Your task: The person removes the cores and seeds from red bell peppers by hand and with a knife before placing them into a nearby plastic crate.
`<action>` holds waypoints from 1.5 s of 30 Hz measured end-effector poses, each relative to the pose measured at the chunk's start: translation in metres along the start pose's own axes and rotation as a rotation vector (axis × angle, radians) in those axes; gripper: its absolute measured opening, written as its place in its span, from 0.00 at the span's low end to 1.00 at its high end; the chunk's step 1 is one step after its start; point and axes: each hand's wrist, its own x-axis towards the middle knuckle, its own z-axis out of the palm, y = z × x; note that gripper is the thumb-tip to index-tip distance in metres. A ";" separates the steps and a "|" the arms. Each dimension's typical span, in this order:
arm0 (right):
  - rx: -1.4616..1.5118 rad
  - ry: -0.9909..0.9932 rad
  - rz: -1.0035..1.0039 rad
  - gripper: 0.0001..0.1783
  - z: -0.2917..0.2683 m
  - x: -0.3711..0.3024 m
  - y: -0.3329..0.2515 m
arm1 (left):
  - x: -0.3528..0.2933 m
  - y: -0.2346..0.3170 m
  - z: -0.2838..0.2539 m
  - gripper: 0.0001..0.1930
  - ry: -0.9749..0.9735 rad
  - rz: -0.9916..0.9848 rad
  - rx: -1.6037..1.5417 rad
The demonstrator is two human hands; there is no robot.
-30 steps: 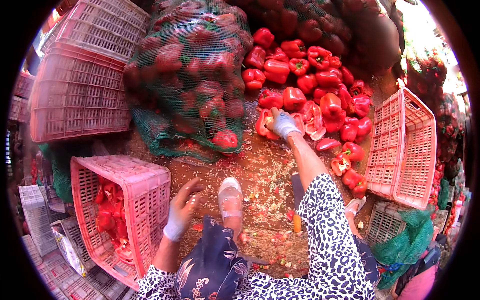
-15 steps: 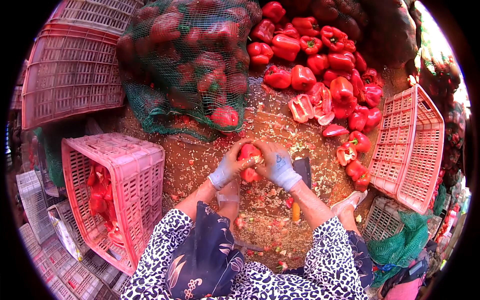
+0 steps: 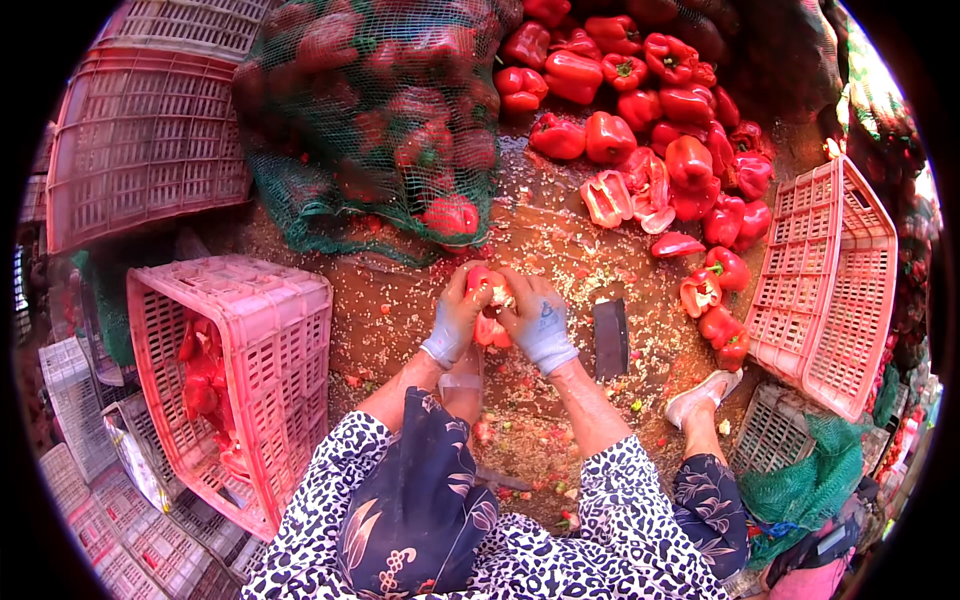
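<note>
Both hands [image 3: 541, 318], half-closed, are gripping an opened red pepper [image 3: 490, 331], pale core [image 3: 501, 294] showing, above the seed-littered floor [image 3: 560, 243].

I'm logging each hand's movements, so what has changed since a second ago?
The right hand has come back from the pepper pile, leftward and toward the body, bringing a cut red pepper. The left hand, empty then, has moved right and forward and now holds that pepper too. The dark blade, the pink crate of cut peppers and the green net bag stayed put.
</note>
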 end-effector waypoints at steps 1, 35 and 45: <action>0.007 0.021 0.020 0.31 0.001 -0.001 0.000 | 0.000 0.001 0.003 0.18 0.011 -0.001 -0.034; -0.057 0.171 0.063 0.22 -0.032 -0.015 -0.025 | -0.016 0.068 0.028 0.11 0.068 -0.202 -0.242; -0.166 -0.241 0.084 0.31 -0.063 0.003 -0.025 | -0.013 0.051 0.036 0.14 -0.036 0.122 0.108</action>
